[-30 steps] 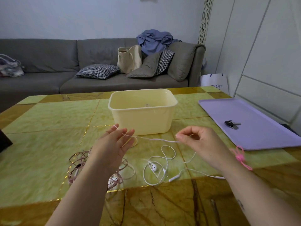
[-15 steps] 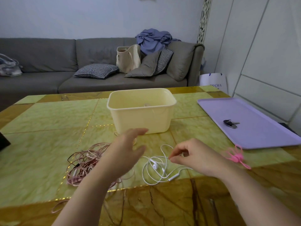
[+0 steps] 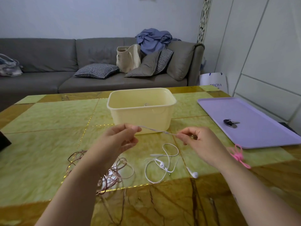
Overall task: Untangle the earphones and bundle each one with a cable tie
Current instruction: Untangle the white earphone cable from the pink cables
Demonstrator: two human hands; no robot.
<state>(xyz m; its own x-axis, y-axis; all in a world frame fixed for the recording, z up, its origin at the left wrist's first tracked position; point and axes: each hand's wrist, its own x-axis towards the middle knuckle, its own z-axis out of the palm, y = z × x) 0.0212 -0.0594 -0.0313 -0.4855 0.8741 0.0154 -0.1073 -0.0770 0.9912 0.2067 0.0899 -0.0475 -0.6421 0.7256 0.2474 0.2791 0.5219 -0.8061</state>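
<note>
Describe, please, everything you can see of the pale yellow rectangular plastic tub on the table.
The pale yellow rectangular plastic tub stands upright and open-topped on the green-and-brown marbled table. It has rounded corners, a flared rim and smooth matte walls. A small pale thing inside, by the far wall, is unclear. A thin pale strand, pinched by the left hand and right hand, crosses before its near wall.

A long grey sofa (image 3: 48, 74) runs along the pale wall (image 3: 81, 17), with a houndstooth cushion (image 3: 96, 70), a beige tote bag (image 3: 128, 60) and crumpled blue cloth (image 3: 153, 38) towards its right end. White panelled doors (image 3: 268, 54) stand beyond the far right corner of the green-and-brown marble table (image 3: 48, 115)
</note>
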